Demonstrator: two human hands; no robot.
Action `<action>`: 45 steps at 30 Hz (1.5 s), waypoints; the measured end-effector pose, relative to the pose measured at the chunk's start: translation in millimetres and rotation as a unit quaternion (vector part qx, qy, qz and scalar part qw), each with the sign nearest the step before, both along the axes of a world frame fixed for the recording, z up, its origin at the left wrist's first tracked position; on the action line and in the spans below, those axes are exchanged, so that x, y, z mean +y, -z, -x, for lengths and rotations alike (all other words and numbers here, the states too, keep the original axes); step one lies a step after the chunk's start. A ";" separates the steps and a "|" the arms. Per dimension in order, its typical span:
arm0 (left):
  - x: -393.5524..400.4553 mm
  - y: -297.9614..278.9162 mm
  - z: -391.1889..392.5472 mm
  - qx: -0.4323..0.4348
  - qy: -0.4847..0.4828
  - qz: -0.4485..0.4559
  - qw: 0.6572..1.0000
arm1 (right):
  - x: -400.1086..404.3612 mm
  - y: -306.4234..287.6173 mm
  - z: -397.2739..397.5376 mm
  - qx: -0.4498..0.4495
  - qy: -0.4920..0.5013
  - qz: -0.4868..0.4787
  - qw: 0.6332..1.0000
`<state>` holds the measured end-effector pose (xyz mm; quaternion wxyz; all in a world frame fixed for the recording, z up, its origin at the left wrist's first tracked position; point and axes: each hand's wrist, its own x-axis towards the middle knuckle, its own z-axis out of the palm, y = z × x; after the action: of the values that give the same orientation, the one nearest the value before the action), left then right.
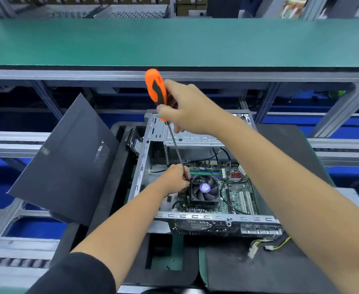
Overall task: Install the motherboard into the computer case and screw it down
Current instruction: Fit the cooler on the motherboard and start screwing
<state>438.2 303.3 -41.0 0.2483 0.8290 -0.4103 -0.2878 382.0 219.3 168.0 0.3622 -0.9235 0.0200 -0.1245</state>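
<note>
An open grey computer case [146, 149] lies on its side on a black mat. Inside it sits the green motherboard [235, 196], with a black CPU fan [205, 188] and black cables across it. My right hand [191, 109] grips the orange and black handle of a long screwdriver [155, 90]. Its metal shaft slants down to the board, just left of the fan. My left hand [174, 179] pinches the lower end of the shaft near the tip and hides the spot where the tip meets the board.
The black side panel [68, 160] leans tilted to the left of the case. A hard drive [135, 143] lies by the case's far left corner. Loose power connectors [265, 247] trail over the mat at the front right. A green conveyor belt [174, 43] runs across behind.
</note>
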 end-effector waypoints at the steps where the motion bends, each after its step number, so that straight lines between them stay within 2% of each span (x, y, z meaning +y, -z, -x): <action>1: -0.4 -0.6 0.8 0.004 -0.001 0.003 1.000 | 2.0 1.3 -0.5 -0.010 -0.005 -0.003 1.000; 5: 0.1 -0.3 1.5 0.018 -0.002 -0.003 1.000 | -3.4 -4.8 -0.5 -0.059 0.029 0.013 0.998; 8: 2.6 -2.8 -1.4 0.019 -0.013 -0.008 1.000 | -15.8 -16.4 7.3 -0.111 0.069 -0.014 0.991; 10: 4.7 -7.8 -4.0 0.016 -0.048 0.022 0.998 | -21.8 -19.7 17.5 -0.124 0.065 -0.036 0.989; 13: 11.9 -20.0 -6.4 0.001 -0.060 0.069 0.996 | -22.8 -13.0 31.7 -0.110 0.046 -0.050 0.992; 17: 22.7 -25.6 0.2 0.010 0.051 0.027 0.998 | -19.2 1.3 37.4 -0.083 0.043 -0.060 0.994; 20: 27.6 -21.5 5.8 0.044 0.087 -0.006 0.995 | -18.0 8.4 39.4 -0.070 0.039 -0.055 0.995; 23: 27.7 -15.1 9.8 0.016 0.128 -0.041 0.991 | -17.5 13.2 41.3 -0.065 0.037 -0.053 0.996; 32: 21.5 -12.1 12.6 -0.073 0.101 -0.034 0.992 | -16.8 16.3 43.3 -0.081 0.045 -0.058 0.994; 38: 18.8 -11.2 15.4 -0.107 0.128 -0.089 0.982 | -16.6 22.3 45.5 -0.067 0.036 -0.065 0.995; 45: 17.1 -12.3 16.7 -0.091 0.101 -0.053 0.989 | -18.1 16.3 45.1 -0.084 0.026 -0.055 0.995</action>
<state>421.4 320.4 -28.7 0.1355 0.8180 -0.4970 -0.2559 336.9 201.1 151.7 0.4094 -0.8878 0.0202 -0.2093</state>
